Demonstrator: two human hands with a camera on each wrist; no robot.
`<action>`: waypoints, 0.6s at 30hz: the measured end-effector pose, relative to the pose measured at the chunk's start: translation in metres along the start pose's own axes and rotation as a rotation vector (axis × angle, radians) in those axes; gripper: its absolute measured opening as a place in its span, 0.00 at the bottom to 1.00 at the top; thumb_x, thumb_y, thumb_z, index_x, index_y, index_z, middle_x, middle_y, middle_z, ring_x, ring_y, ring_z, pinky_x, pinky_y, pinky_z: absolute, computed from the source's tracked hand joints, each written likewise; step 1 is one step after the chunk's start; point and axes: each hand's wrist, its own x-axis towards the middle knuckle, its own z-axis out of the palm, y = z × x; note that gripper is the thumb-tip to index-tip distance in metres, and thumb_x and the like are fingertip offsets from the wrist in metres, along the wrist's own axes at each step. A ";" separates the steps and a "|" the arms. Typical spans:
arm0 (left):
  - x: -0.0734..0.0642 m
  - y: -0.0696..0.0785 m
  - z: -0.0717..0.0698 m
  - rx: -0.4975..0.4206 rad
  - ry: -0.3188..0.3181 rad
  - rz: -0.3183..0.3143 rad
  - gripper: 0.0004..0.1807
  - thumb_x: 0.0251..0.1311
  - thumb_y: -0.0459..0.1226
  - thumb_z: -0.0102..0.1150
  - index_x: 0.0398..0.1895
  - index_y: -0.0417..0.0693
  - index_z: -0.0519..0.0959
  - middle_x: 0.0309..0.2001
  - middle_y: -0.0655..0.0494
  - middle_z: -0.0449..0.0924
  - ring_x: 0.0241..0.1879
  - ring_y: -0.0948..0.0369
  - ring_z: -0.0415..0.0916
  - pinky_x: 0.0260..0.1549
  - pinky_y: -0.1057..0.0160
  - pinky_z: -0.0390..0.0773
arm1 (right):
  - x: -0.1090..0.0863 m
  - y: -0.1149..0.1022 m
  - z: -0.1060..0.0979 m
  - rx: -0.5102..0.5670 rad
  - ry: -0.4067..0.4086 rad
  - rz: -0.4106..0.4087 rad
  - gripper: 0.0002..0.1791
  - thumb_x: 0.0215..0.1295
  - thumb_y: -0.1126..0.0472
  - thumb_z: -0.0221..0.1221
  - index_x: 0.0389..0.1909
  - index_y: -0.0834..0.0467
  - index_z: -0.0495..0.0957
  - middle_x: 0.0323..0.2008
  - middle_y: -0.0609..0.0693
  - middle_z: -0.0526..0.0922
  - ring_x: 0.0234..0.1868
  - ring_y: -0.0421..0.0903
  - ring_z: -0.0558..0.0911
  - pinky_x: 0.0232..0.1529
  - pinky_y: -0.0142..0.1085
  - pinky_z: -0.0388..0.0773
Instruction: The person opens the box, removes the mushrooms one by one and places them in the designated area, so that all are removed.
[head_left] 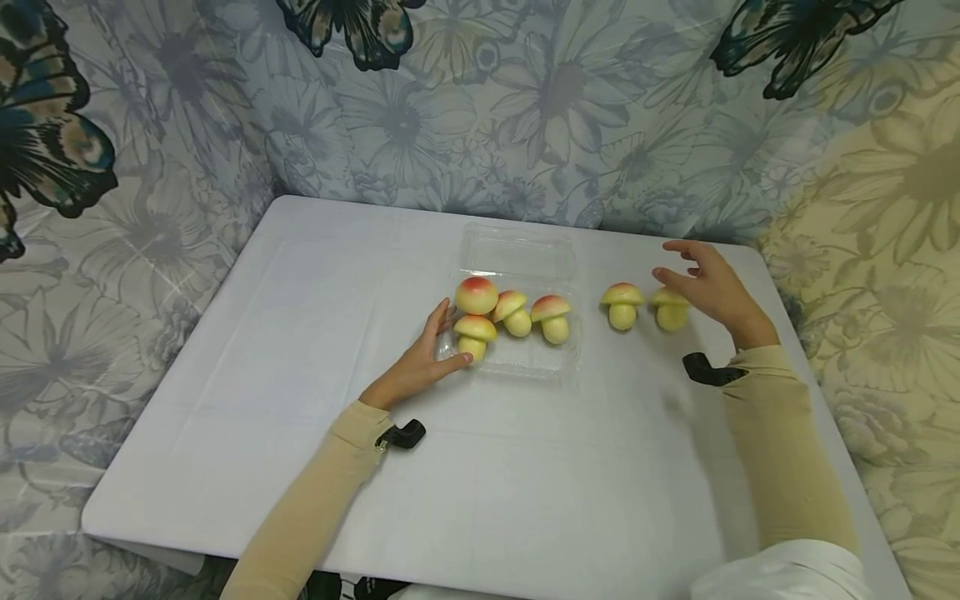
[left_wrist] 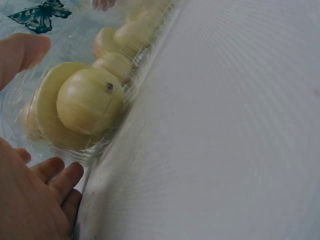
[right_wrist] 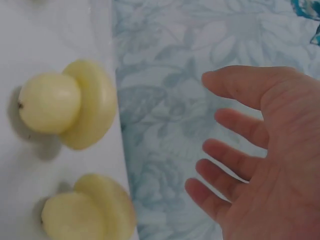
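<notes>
A clear plastic clamshell container (head_left: 525, 365) lies on the white table with its lid folded back. Several yellow toy mushrooms (head_left: 555, 327) with reddish caps sit inside; one cap (head_left: 476, 294) faces up at the left. My left hand (head_left: 411, 372) rests at the container's left end, thumb on the near side, fingers relaxed along the wall. Through that wall the left wrist view shows a mushroom stem (left_wrist: 90, 102). Two more mushrooms, one (head_left: 622, 308) and another (head_left: 671, 315), stand right of the container. Over the farther-right one hovers my right hand (head_left: 716, 292), fingers spread, holding nothing.
The container's transparent lid (head_left: 517, 250) reaches toward the table's back edge. Flower-patterned cloth (head_left: 405, 125) with butterfly figures (head_left: 360, 29) hangs behind and around the white table (head_left: 262, 358).
</notes>
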 end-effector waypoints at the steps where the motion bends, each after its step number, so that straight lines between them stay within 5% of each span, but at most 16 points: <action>1: 0.000 0.000 0.000 -0.002 -0.002 0.000 0.57 0.65 0.53 0.63 0.82 0.67 0.30 0.83 0.61 0.39 0.81 0.55 0.44 0.78 0.39 0.44 | 0.000 -0.004 0.000 0.016 0.011 -0.008 0.39 0.74 0.45 0.56 0.76 0.63 0.58 0.77 0.67 0.56 0.76 0.68 0.56 0.71 0.65 0.57; 18: 0.000 -0.001 0.000 0.002 0.011 -0.014 0.60 0.59 0.60 0.66 0.81 0.73 0.31 0.82 0.61 0.44 0.81 0.57 0.46 0.78 0.40 0.47 | -0.004 -0.066 0.019 0.115 0.085 -0.112 0.36 0.74 0.47 0.58 0.75 0.60 0.62 0.75 0.60 0.61 0.75 0.61 0.62 0.71 0.60 0.62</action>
